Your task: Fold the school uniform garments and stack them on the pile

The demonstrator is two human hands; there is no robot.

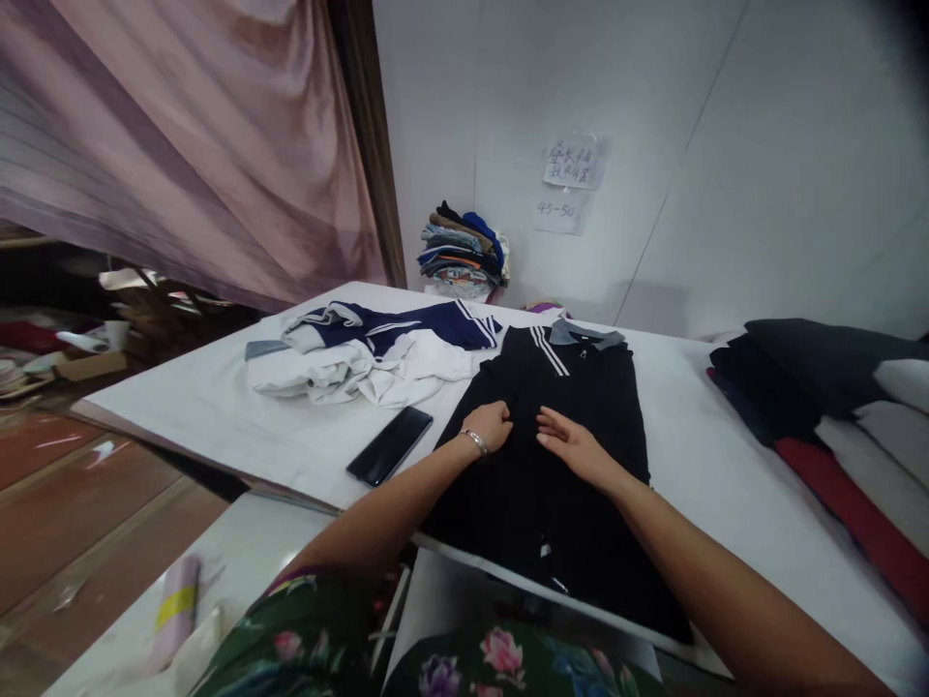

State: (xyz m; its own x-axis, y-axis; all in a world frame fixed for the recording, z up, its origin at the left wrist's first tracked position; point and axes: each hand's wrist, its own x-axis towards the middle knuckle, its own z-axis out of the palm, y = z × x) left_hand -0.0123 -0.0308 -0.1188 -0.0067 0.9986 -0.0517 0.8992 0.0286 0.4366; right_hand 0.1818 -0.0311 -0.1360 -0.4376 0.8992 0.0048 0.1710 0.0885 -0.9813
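Note:
A black garment with a grey collar and white shoulder stripes lies spread on the white table, its lower end at the front edge. My left hand, with a silver bracelet at the wrist, rests on its left part, the fingers curled against the black cloth; whether they pinch a fold is hard to see, but the fingers are closed on the fabric. To the right, my right hand is over the middle of the garment with its fingers stretched out and nothing in them. A dark phone lies left of the garment.
Behind the phone lie a white garment and a navy one with white stripes. Folded clothes are piled at the right; another stack stands by the wall. The white table's front edge runs below my arms.

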